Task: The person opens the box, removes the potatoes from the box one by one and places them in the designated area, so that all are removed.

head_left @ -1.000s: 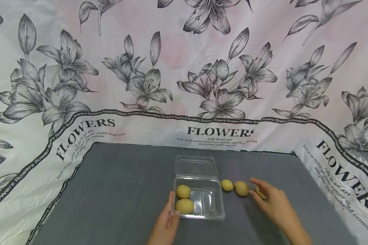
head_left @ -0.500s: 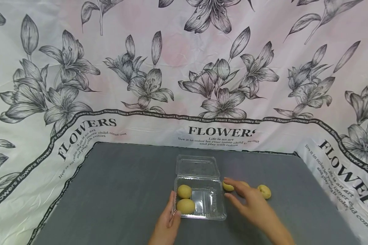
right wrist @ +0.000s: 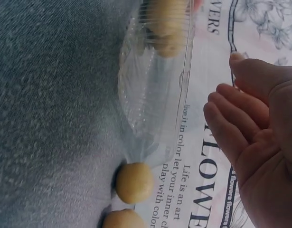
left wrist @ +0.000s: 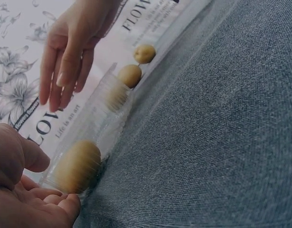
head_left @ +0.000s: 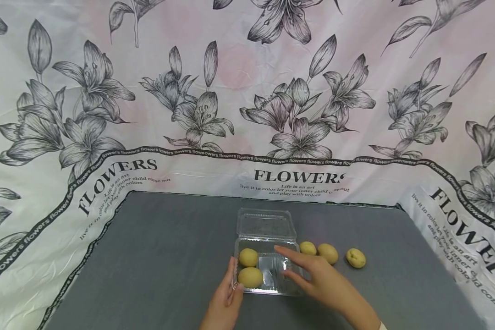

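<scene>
A clear plastic clamshell box point(head_left: 268, 292) stands on the table with its lid point(head_left: 266, 224) folded back. Two yellow, potato-like oval pieces, a rear one point(head_left: 248, 257) and a front one point(head_left: 250, 277), lie along its left side. My left hand point(head_left: 222, 300) holds the left wall between thumb and fingers. Above the right half of the box hovers my right hand point(head_left: 319, 279), its fingers extended and apart from the rim, with nothing held. Right of the box are three similar pieces: one near its wall point(head_left: 308, 248), one beside that point(head_left: 328, 253), and a dimpled one point(head_left: 356, 258).
Dark grey cloth covers the table point(head_left: 169, 256). A white curtain point(head_left: 198, 178) with flower drawings and lettering rises along its back and both sides.
My right hand has moved left, from the rightmost yellow piece past the other two to above the box. My left hand still holds the box wall.
</scene>
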Available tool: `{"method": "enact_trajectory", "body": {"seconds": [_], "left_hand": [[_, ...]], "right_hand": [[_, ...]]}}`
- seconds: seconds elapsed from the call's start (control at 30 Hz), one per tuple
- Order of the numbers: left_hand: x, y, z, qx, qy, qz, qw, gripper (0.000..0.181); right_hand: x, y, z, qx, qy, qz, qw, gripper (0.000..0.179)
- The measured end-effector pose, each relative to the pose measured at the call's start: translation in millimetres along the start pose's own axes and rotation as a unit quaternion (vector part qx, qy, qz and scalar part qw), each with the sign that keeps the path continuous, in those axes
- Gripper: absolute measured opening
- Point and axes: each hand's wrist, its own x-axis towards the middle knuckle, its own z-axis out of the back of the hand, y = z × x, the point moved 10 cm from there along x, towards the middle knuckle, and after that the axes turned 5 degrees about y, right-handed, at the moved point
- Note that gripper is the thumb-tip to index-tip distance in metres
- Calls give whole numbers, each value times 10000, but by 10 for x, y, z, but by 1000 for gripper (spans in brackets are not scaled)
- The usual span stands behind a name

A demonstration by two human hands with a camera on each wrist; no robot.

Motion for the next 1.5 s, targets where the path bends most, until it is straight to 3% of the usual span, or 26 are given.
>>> {"method": "enact_trajectory", "body": {"seconds": [0.23, 0.5, 0.73, 1.07, 1.5], "left_hand": [[-7, 8, 15, 3, -85, 106, 9999, 74], [-1, 20, 14, 119, -80, 203, 9997, 75], [-33, 59, 48, 440, -272, 425, 9978, 73], [-4, 41, 25, 146, -148, 326, 9993, 74], [0, 24, 19, 20, -124, 253, 9996, 75]], "right_hand": [[99, 85, -98, 267, 222, 301, 9989, 58], [185, 104, -299, 523, 726, 247, 9957, 43], [234, 140, -425, 505, 903, 382, 9939, 39], [276, 144, -509, 362, 856, 493, 9944, 36], [350, 46, -602, 493, 1127, 12, 9924, 32]]}}
